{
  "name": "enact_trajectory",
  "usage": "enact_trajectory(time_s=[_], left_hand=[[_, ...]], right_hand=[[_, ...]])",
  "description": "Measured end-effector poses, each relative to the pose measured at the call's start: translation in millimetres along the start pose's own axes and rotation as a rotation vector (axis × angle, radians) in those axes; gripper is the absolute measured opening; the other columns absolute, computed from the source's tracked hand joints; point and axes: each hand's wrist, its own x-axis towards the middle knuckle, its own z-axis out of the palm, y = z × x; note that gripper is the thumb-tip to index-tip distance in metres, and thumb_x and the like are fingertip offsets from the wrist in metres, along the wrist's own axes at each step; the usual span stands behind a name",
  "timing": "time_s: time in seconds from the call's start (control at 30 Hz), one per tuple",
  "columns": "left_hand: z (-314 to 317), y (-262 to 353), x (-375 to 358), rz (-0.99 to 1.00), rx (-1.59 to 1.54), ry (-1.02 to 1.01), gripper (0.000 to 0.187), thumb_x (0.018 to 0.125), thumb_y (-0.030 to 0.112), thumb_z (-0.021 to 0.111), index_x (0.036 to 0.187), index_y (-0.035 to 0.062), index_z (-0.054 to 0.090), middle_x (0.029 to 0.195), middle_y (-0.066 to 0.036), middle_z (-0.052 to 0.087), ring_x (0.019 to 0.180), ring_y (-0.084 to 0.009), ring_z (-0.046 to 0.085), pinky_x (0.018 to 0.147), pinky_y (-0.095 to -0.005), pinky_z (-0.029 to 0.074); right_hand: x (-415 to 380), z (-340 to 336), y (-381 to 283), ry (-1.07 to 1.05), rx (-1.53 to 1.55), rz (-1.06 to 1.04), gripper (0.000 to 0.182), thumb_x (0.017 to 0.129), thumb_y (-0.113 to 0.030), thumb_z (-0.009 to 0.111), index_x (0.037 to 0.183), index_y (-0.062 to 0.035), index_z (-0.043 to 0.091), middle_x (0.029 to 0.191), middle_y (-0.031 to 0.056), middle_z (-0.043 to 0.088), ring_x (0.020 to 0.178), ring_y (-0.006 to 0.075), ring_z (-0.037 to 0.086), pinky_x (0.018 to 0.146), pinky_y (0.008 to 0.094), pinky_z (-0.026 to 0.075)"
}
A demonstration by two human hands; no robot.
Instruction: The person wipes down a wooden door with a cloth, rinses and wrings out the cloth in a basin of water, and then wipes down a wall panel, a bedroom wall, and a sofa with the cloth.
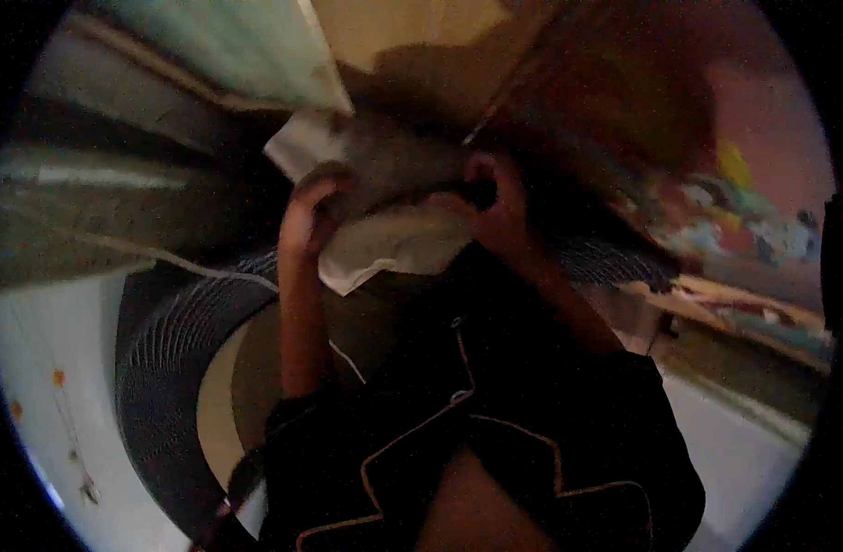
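A pale, creased cloth (398, 244) is stretched between my two hands in front of my chest, dim and slightly blurred. My left hand (318, 202) is closed on its left side, fingers curled over the fabric. On the opposite side, my right hand (497, 198) grips the cloth with thumb and fingers bent round it. A lighter corner of fabric (306, 143) sticks up beyond my left hand. The middle of the cloth lies in shadow, so its exact shape is hard to make out.
Ahead stand a pale green panel (256, 55) and a tan wooden surface (421, 41). Colourful items (743, 216) crowd the right side. A white cord (177, 262) runs along the left, past a dark ridged, curved surface (177, 359).
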Motion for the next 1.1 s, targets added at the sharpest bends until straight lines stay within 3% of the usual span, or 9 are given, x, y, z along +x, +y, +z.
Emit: enact_trajectory(time_s=[0.03,0.17,0.27,0.37,0.5,0.7,0.83,1.07,1.1], left_hand=[[5.8,-1.7,0.5,0.025,0.015,-0.016,0.049,0.080,0.014,0.067,0.125,-0.0029,0.055,0.115,-0.014,0.064,0.108,-0.0273,0.059,0.095,-0.0410,0.046],[52.2,19.4,-9.7,-0.108,0.216,0.178,0.050,0.082,0.021,0.069,0.126,-0.0001,0.057,0.115,-0.014,0.064,0.106,-0.0253,0.060,0.092,-0.0361,0.048],[31.8,5.4,-2.5,-0.039,0.449,0.025,0.052,0.084,0.027,0.071,0.126,-0.0011,0.056,0.115,-0.013,0.064,0.105,-0.0234,0.061,0.091,-0.0344,0.048],[44.7,19.2,-7.6,-0.060,0.612,0.057,0.052,0.086,0.030,0.070,0.125,-0.0010,0.057,0.114,-0.012,0.065,0.101,-0.0217,0.061,0.089,-0.0337,0.048],[35.7,8.5,-8.7,0.086,0.614,0.114,0.048,0.088,0.032,0.067,0.123,0.0001,0.060,0.111,-0.012,0.066,0.097,-0.0203,0.061,0.086,-0.0333,0.047],[60.2,-17.1,-1.3,0.210,1.286,-0.102,0.038,0.086,0.036,0.068,0.103,0.0020,0.071,0.094,-0.014,0.071,0.086,-0.0240,0.065,0.080,-0.0353,0.049],[67.5,-36.1,-28.9,0.303,1.503,0.096,0.041,0.075,0.032,0.078,0.100,0.0002,0.070,0.094,-0.018,0.070,0.085,-0.0277,0.066,0.079,-0.0390,0.051],[58.8,26.0,-41.1,-0.019,1.341,-0.090,0.058,0.065,0.019,0.088,0.114,-0.0001,0.065,0.107,-0.019,0.068,0.095,-0.0307,0.065,0.088,-0.0415,0.051],[85.7,24.3,-56.5,0.319,1.635,-0.128,0.057,0.064,0.020,0.088,0.113,0.0007,0.065,0.108,-0.019,0.067,0.096,-0.0321,0.065,0.088,-0.0418,0.051]], right_hand=[[2.8,5.1,-1.2,0.202,0.046,-0.084,0.043,0.069,-0.033,0.086,0.098,-0.0079,0.067,0.094,0.0079,0.068,0.101,0.0262,0.061,0.091,0.0396,0.048],[2.9,19.8,9.7,0.149,-0.535,-0.395,0.040,0.074,-0.037,0.081,0.099,-0.0082,0.066,0.102,0.0088,0.066,0.108,0.0279,0.056,0.099,0.0420,0.041],[-11.4,27.8,15.2,-0.266,-0.608,-0.390,0.043,0.078,-0.041,0.075,0.103,-0.0079,0.065,0.107,0.0109,0.065,0.106,0.0299,0.056,0.098,0.0431,0.040],[-6.2,36.6,40.0,-0.037,-0.442,-0.546,0.033,0.085,-0.035,0.068,0.102,-0.0074,0.064,0.100,0.0120,0.064,0.103,0.0312,0.056,0.092,0.0446,0.042],[-11.8,11.0,11.4,0.137,0.024,-0.232,0.018,0.094,-0.023,0.060,0.092,-0.0053,0.059,0.081,0.0090,0.055,0.086,0.0217,0.054,0.080,0.0357,0.043],[-94.7,-137.1,7.6,0.168,0.314,0.047,0.016,0.096,-0.018,0.060,0.090,-0.0039,0.055,0.082,0.0027,0.051,0.081,0.0102,0.046,0.072,0.0275,0.041],[-178.2,-307.8,13.7,-0.096,0.309,0.003,0.017,0.094,-0.019,0.063,0.097,-0.0030,0.058,0.089,0.0041,0.058,0.086,0.0106,0.053,0.076,0.0305,0.046],[-305.3,-461.6,31.7,0.459,0.593,0.041,0.019,0.086,-0.006,0.068,0.104,-0.0032,0.062,0.099,0.0027,0.064,0.095,0.0152,0.058,0.082,0.0299,0.047],[-304.3,-454.4,27.1,0.432,0.597,0.045,0.019,0.086,-0.006,0.068,0.104,-0.0032,0.062,0.099,0.0027,0.064,0.095,0.0152,0.058,0.082,0.0299,0.047]])
